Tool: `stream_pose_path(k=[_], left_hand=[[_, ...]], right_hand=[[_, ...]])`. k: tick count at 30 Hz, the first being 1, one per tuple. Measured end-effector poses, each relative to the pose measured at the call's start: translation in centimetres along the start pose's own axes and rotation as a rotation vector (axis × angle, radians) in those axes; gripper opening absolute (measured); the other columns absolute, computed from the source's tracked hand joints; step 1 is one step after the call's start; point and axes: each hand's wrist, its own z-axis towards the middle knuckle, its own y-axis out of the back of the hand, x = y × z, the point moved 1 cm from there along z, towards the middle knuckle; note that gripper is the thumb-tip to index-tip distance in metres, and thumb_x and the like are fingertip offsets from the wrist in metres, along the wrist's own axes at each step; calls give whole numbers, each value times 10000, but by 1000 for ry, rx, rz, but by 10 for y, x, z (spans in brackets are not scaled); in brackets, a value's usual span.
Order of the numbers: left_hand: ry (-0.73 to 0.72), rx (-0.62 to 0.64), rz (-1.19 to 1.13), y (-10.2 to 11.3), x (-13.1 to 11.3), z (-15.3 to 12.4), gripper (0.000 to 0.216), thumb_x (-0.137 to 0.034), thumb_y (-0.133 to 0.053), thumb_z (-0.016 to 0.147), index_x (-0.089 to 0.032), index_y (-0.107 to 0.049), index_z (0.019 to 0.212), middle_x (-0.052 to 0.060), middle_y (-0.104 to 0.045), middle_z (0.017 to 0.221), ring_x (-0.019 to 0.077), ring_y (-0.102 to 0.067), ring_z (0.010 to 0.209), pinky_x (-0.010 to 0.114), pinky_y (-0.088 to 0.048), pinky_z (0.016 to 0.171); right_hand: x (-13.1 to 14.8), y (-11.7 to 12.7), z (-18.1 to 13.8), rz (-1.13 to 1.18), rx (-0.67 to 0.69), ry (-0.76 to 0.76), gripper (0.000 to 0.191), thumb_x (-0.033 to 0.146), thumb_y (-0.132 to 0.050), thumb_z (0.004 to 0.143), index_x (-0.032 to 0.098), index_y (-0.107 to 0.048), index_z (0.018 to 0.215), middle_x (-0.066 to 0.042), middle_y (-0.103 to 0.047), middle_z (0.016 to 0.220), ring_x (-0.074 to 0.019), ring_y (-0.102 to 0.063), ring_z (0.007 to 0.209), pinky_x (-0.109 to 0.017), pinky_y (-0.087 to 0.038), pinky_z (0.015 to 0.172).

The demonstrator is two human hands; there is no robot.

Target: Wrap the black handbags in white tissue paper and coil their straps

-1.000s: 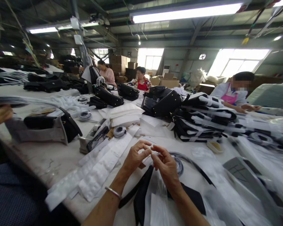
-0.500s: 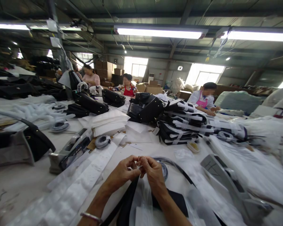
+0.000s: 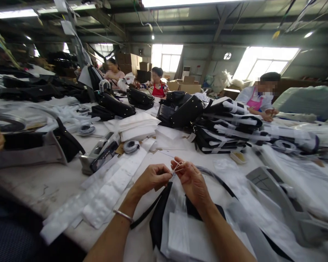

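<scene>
Pinching near the lower middle of the frame, the left hand [image 3: 153, 178] has thumb and forefinger together on one end of a thin white loop [image 3: 179, 166]. The right hand [image 3: 195, 183] faces it, fingers loosely apart with the loop strung across them; whether its thumb presses on the strand I cannot tell. The loop spans the gap between the hands, above a clear plastic wrap [image 3: 178, 200]; whether the two touch is too fine to see. I judge the loop feather-light and limp, perhaps springy, best taken at its ends by the fingertips, since so thin a strand could slip or snap under a hard pull. The wrap looks soft and slick, with its bunched upper part the surest place to grip.

Below the hands, a black bag [image 3: 157, 221] tilts beside the wrap, and a black strap [image 3: 229, 189] arches out to their right, an edge that could catch a wrist. Farther out, white padded strips [image 3: 106, 200] flank the left forearm, and a gray tape dispenser [image 3: 285, 203] limits the lower right. The desk [image 3: 57, 187] ends in an edge slanting across the lower left. Room to move looks best just beyond the fingertips, mid-frame, short of the white sheets [image 3: 139, 125].
</scene>
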Motion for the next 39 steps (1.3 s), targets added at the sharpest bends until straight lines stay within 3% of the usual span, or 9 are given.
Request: stream_pose_path(k=[7, 11, 14, 19, 24, 27, 33, 36, 39], left_hand=[[17, 73, -30, -8, 0, 1, 372, -503, -706, 791, -144, -610, 810, 10, -635, 623, 89, -527, 453, 183, -370, 415], [-91, -194, 79, 0, 15, 14, 372, -515, -607, 840, -158, -638, 938, 63, -680, 886, 168, -651, 752, 245, -504, 612], [6, -345, 258, 3, 34, 22, 271, -443, -550, 865, -186, -619, 912, 33, -658, 823, 159, -629, 704, 229, -463, 576], [92, -250, 251, -8, 46, 26, 220, -389, -553, 838, -192, -640, 791, -10, -590, 634, 127, -522, 509, 222, -377, 480], [166, -163, 96, -12, 45, 30, 268, -413, -575, 786, -155, -642, 817, -19, -557, 619, 114, -498, 507, 209, -370, 470], [199, -121, -27, -12, 47, 31, 331, -396, -572, 759, -124, -645, 932, -19, -570, 643, 94, -491, 502, 198, -380, 485], [146, -62, -97, -15, 45, 28, 420, -328, -697, 655, -98, -702, 1006, 5, -611, 720, 85, -518, 549, 208, -420, 548], [107, -103, 117, -15, 45, 29, 433, -319, -662, 696, -123, -704, 1080, 10, -623, 754, 112, -542, 562, 227, -435, 531], [74, -211, 375, -15, 43, 30, 326, -271, -606, 730, -117, -726, 991, 29, -632, 743, 154, -566, 609, 258, -452, 557]], right_hand=[[5, -2, -3, 37, -143, -13, 331, 516, -819, 685, 228, -674, 758, -12, -718, 828, -164, -662, 703, -348, -563, 760], [20, 1, -1, -70, -113, 43, 362, 516, -807, 703, 210, -619, 745, 56, -582, 612, -53, -429, 417, -203, -409, 427], [30, 9, 2, -141, -95, -41, 373, 482, -824, 683, 193, -614, 789, 75, -541, 586, -16, -293, 364, -160, -246, 336], [22, 29, 10, -496, 13, -333, 315, 424, -785, 674, 172, -621, 769, 26, -628, 599, -33, -344, 331, -175, -275, 316], [4, 39, 14, -998, -9, -383, 50, 224, -614, 676, 185, -644, 687, 9, -637, 494, -92, -434, 289, -184, -258, 296], [0, 36, 13, -1138, 75, -412, 125, 166, -530, 681, 184, -654, 683, 21, -624, 482, -78, -396, 274, -183, -234, 306], [-5, 33, 12, -1071, 300, -496, 257, 248, -507, 748, 163, -663, 934, 63, -496, 475, -66, -365, 352, -184, -253, 386], [-10, 36, 13, -947, 359, -503, 356, 388, -524, 767, 186, -645, 1034, 77, -425, 462, -70, -325, 370, -189, -236, 400], [-13, 37, 13, -889, 389, -490, 373, 465, -543, 764, 209, -648, 1013, 65, -433, 495, -72, -334, 401, -192, -231, 423]])
